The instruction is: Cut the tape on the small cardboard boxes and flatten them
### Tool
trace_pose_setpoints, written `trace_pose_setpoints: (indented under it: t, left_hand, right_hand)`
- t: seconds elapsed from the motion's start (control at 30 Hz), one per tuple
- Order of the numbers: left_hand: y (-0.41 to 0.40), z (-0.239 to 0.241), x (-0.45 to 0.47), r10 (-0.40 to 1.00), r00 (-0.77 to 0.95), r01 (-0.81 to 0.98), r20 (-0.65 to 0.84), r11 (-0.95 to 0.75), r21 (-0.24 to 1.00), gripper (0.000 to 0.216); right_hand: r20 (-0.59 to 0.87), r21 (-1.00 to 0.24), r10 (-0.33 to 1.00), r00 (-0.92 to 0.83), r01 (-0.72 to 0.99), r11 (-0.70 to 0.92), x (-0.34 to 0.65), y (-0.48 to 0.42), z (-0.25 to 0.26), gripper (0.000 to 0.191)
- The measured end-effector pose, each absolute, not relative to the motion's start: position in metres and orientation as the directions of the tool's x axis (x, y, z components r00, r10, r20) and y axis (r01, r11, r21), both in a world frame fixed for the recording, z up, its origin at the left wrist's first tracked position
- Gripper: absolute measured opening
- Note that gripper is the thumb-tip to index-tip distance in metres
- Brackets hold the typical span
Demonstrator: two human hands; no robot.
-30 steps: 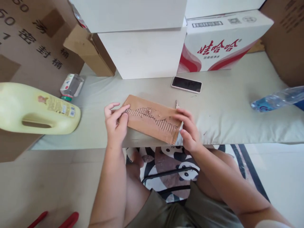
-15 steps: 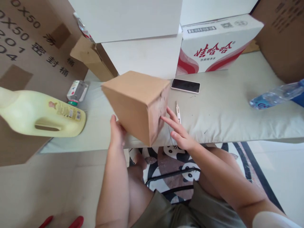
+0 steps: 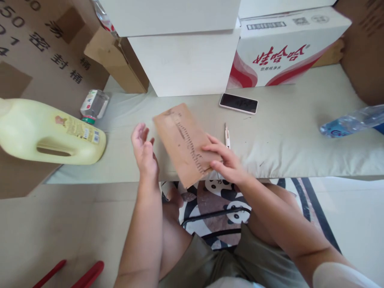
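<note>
a: cardboard first, far left: one big brown carton [image 3: 36, 44] with black printed characters, and one smaller open brown box [image 3: 115, 64] beside it. what else is on that side?

b: one pale yellow jug [image 3: 51, 134] with a handle, lying on its side at the left end of the grey-green mat [image 3: 294, 140]. just behind it, one small clear bottle [image 3: 93, 105] with a green cap, also lying down. at the bottom left, two red handles [image 3: 72, 274] on the floor

a: and the hands?

b: one left hand [image 3: 144, 150], fingers spread and loose, gripping nothing, just beside the left edge of the cardboard piece [image 3: 184, 142]; i can't tell if it touches. that one brown piece sits blurred and tilted at the mat's near edge, its lower corner past the edge. one right hand [image 3: 225, 162] is pressed on its right end with fingers flat on top; the thumb is hidden, so i can't tell whether it pinches or only rests

a: further right?

b: one slim pen-like tool [image 3: 227, 136] just beside the right hand's fingers. behind, two white boxes [image 3: 183, 60] stacked, then one white and red carton [image 3: 288, 44] with red characters. one phone [image 3: 238, 103] lies face up with a dark screen, in front of that carton. far right, one clear water bottle [image 3: 351, 121] lying down, and brown cardboard [image 3: 364, 44] in the corner
</note>
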State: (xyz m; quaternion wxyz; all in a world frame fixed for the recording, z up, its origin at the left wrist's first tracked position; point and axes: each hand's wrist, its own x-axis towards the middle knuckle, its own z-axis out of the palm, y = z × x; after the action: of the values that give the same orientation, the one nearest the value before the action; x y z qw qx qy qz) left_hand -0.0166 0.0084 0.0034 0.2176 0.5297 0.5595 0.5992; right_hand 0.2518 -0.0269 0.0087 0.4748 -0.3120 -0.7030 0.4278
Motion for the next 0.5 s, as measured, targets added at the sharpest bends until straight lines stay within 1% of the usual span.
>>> trace_pose_setpoints:
  t: [0.03, 0.07, 0.1, 0.13, 0.2, 0.23, 0.27, 0.33, 0.4, 0.47, 0.5]
  left_hand:
    - [0.010, 0.002, -0.018, 0.815, -0.286, 0.391, 0.503, -0.380, 0.838, 0.068]
    - [0.010, 0.002, -0.018, 0.796, -0.210, 0.446, 0.568, -0.439, 0.780, 0.063]
    - [0.010, 0.003, -0.019, 0.792, -0.144, 0.490, 0.593, -0.464, 0.738, 0.055]
    - [0.009, 0.005, -0.019, 0.796, -0.100, 0.521, 0.596, -0.469, 0.713, 0.048]
    - [0.008, 0.008, -0.018, 0.807, -0.075, 0.538, 0.585, -0.461, 0.705, 0.039]
    - [0.008, 0.008, -0.018, 0.808, -0.079, 0.536, 0.585, -0.460, 0.708, 0.037]
    - [0.008, 0.009, -0.018, 0.805, -0.082, 0.533, 0.587, -0.463, 0.708, 0.036]
    - [0.008, 0.008, -0.018, 0.795, -0.083, 0.526, 0.601, -0.477, 0.704, 0.034]
    - [0.009, 0.007, -0.018, 0.780, -0.077, 0.525, 0.621, -0.498, 0.690, 0.033]
    - [0.010, 0.006, -0.018, 0.767, -0.061, 0.529, 0.639, -0.518, 0.673, 0.033]
    - [0.010, 0.007, -0.017, 0.761, -0.051, 0.527, 0.647, -0.530, 0.664, 0.033]
  right_hand:
    - [0.408, -0.886, 0.811, -0.420, 0.033, 0.462, 0.250, -0.027, 0.011, 0.043]
    - [0.407, -0.879, 0.794, -0.452, 0.042, 0.475, 0.248, -0.027, 0.013, 0.045]
    - [0.392, -0.878, 0.805, -0.445, 0.078, 0.471, 0.249, -0.026, 0.014, 0.046]
    - [0.359, -0.881, 0.845, -0.397, 0.155, 0.447, 0.250, -0.024, 0.015, 0.046]
    - [0.241, -0.855, 0.946, -0.217, 0.414, 0.313, 0.258, -0.019, 0.014, 0.041]
    - [0.179, -0.803, 0.977, -0.115, 0.557, 0.213, 0.263, -0.016, 0.012, 0.038]
    - [0.122, -0.721, 0.992, -0.033, 0.684, 0.111, 0.268, -0.013, 0.010, 0.037]
    - [0.026, -0.533, 0.999, 0.038, 0.846, -0.018, 0.277, -0.006, 0.006, 0.044]
    - [-0.049, -0.407, 0.998, 0.024, 0.913, -0.042, 0.282, -0.001, 0.003, 0.053]
    - [-0.103, -0.358, 0.995, -0.010, 0.933, -0.028, 0.282, 0.003, 0.002, 0.057]
    - [-0.118, -0.363, 0.993, -0.015, 0.931, -0.029, 0.282, 0.004, 0.003, 0.058]
